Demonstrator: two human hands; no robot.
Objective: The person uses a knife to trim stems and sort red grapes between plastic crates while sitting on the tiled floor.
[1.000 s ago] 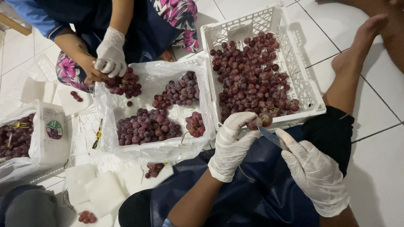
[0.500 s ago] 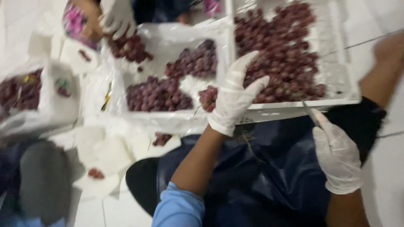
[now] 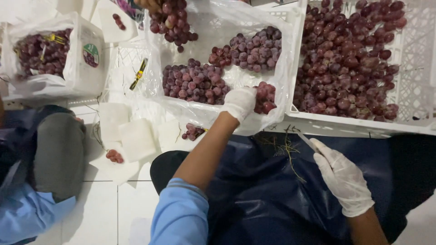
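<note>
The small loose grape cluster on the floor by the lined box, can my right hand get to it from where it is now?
Probably not directly: the right hand holds a slim blade, and the left forearm lies between it and the small cluster. The left hand is nearer.

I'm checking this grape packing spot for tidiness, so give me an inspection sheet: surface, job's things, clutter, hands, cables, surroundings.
Surface: white tiled floor; dark blue apron over the lap.
Job's things: small grape bunch going into the plastic-lined box, which holds several bunches; white crate full of loose red grapes; thin blade.
Clutter: dry stems on the apron; white foam sheets and stray grapes on the floor.
Hands: left hand, gloved, on the small bunch; right hand, gloved, fingers holding the blade.
Cables: nothing seen.
Surroundings: packed grape box at left; another person's knee beside it; a co-worker's hand lifting a bunch at top.
</note>
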